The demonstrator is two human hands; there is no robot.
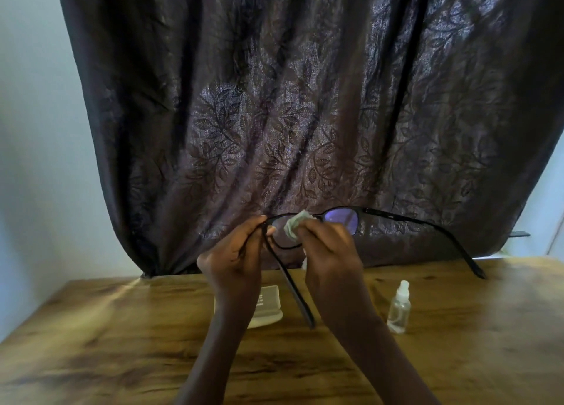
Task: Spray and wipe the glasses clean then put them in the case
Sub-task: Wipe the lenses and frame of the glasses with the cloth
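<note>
Black-framed glasses [341, 220] are held up above the table with both arms unfolded. My left hand [235, 261] pinches the frame at its left hinge. My right hand [329, 252] presses a pale crumpled cloth [294, 226] against the left lens. The right lens shows a purple sheen. A small clear spray bottle [399, 308] with a white cap stands upright on the table to the right of my hands. A white glasses case [268, 305] lies on the table below my hands, partly hidden by my left wrist.
The wooden table [106, 343] fills the lower view. A dark leaf-patterned curtain [305, 99] hangs right behind the table's far edge. Pale wall shows at the left.
</note>
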